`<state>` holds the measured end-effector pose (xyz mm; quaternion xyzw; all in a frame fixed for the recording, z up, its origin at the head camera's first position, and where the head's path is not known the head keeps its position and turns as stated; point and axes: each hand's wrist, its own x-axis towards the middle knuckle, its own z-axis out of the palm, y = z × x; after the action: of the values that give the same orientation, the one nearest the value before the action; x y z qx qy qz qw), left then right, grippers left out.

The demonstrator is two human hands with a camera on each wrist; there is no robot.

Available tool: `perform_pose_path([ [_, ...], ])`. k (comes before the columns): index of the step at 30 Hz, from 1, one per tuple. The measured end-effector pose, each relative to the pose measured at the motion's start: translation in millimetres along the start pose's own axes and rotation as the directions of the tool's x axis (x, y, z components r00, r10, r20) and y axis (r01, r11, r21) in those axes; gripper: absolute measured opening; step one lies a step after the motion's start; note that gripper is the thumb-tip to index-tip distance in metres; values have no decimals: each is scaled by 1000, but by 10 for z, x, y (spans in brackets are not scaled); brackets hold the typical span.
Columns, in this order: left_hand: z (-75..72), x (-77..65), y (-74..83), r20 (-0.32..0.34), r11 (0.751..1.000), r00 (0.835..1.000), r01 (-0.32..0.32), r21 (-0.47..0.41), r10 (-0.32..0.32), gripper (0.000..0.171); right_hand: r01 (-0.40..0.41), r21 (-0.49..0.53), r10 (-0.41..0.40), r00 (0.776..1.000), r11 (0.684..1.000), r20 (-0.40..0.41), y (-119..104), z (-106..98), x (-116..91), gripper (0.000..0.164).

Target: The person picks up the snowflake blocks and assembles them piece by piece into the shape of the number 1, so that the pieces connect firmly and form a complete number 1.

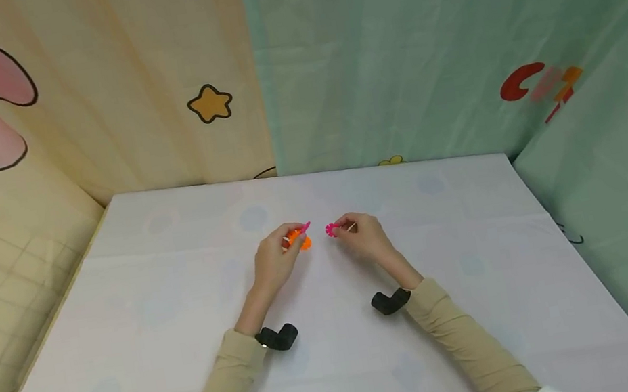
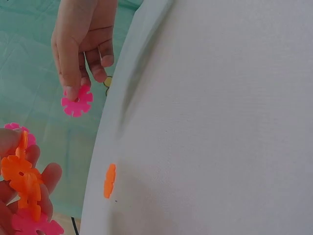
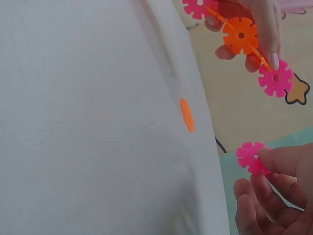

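Observation:
My left hand (image 1: 272, 261) pinches a linked chain of notched plastic snowflake discs (image 3: 234, 39). In the right wrist view, orange discs form the chain's middle, some edge-on, with a pink disc (image 3: 276, 88) at one end and another pink disc (image 3: 190, 9) at the other. Across a small gap, my right hand (image 1: 369, 239) holds a single pink snowflake disc (image 3: 247, 155) between thumb and forefinger, its other fingers loosely bent. The single disc and the chain are apart. Both hands are above the table.
A loose orange snowflake disc (image 2: 110, 181) lies on the white-covered table (image 1: 341, 370), seen nearly edge-on. Behind the table's far edge hang a cream curtain (image 1: 157, 138) and a green curtain (image 1: 393, 74). A black wrist device (image 1: 277, 337) sits on my left wrist, another (image 1: 391, 301) on my right.

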<state>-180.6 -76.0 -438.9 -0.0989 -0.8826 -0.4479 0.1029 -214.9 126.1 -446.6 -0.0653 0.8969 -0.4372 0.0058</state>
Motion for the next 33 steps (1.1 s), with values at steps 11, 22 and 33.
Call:
perform_pose_path([
  [11,-34,156,61,-19,1000,1000,15,-16,-16,25,65,80,-63,998,995,-32,-224,-202,34,23],
  [22,3,165,92,-17,994,1000,18,-106,-20,26,144,189,-131,988,971,-81,-335,-200,16,27],
  [33,44,97,92,20,986,998,57,-158,-55,26,154,238,-131,985,959,-109,-420,-125,0,28],
])
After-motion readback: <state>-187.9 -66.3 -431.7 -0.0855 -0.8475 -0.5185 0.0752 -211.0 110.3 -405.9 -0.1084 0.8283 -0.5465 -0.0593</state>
